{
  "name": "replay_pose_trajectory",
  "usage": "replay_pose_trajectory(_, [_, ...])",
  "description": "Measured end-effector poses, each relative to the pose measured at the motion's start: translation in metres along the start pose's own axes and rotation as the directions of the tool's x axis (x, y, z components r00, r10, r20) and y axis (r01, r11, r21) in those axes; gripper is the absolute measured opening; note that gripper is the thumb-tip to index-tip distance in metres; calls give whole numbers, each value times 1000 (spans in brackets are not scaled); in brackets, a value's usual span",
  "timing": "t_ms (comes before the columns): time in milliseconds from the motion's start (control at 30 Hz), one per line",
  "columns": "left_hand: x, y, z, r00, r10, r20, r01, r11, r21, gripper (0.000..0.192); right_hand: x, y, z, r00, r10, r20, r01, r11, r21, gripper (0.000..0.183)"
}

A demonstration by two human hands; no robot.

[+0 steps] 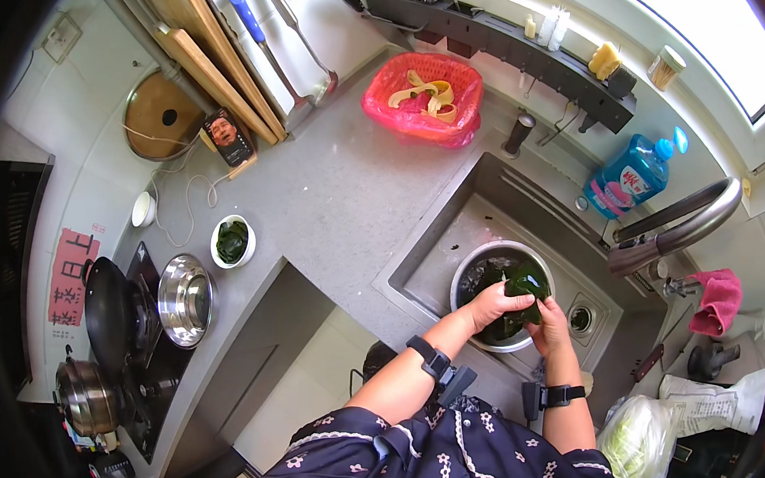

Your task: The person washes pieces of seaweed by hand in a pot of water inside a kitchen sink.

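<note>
Dark green, glossy leafy pieces that look like seaweed (pixel 529 282) are held between my two hands, above a round metal bowl (pixel 458 282) standing in the sink (pixel 431 260). My left hand (pixel 497 307) grips them from the left, thumb on top. My right hand (pixel 551 325) pinches their lower right edge with its fingertips. More dark green pieces lie in the bowl, partly hidden by my hands. A small white bowl (pixel 249 255) on the counter holds similar green pieces.
The curved faucet (pixel 676 228) and a blue soap bottle (pixel 630 177) stand beyond the sink. A red basket (pixel 418 130) with peels sits at the counter's back. Leftward are a steel bowl (pixel 172 300), a black wok (pixel 104 311) and a phone (pixel 229 138). Bagged cabbage (pixel 632 444) lies at right.
</note>
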State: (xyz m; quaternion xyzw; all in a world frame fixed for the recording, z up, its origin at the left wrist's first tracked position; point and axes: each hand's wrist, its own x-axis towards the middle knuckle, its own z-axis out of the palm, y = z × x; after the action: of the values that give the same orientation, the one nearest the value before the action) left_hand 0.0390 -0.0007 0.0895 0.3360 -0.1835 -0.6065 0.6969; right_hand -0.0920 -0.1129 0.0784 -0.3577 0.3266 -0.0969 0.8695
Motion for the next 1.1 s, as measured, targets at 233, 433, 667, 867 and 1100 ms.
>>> replay_pose_trajectory(233, [0,1,-15,956,35,-290,-11,997,82,32,-3,-18,4,967,-170,-188,96,932,-348,25])
replay_pose_trajectory(433, [4,-14,-33,934,132,-332,-81,983,164,25,0,-28,-16,810,-573,125,380,350,-856,21])
replay_pose_trajectory(667, [1,-18,-54,961,75,-266,116,763,636,36,-15,-33,-2,903,-427,38,387,775,-499,29])
replay_pose_trajectory(867, [1,17,-8,991,-126,-53,120,627,770,73,-7,-15,4,928,-356,106,359,783,-508,34])
replay_pose_trajectory(1100, [9,0,-26,962,158,-225,-20,856,517,33,5,-9,9,919,-365,150,387,757,-526,34])
